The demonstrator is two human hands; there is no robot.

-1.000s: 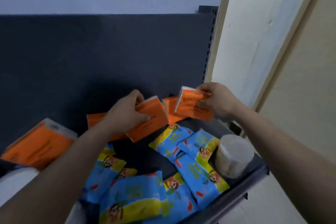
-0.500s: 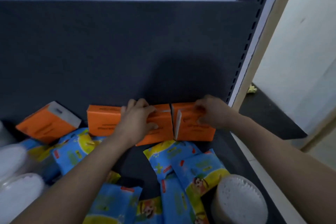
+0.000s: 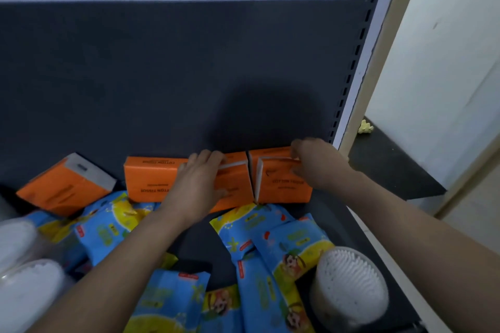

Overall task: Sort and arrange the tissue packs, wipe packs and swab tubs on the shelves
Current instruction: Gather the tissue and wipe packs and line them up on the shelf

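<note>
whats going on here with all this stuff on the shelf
A person is lining up orange tissue packs along the shelf's back panel. The left hand grips the middle pack and the right hand grips the end pack, the two standing side by side. A tilted pack lies off to the left. Blue wipe packs and swab tubs sit unsorted in front.
</note>
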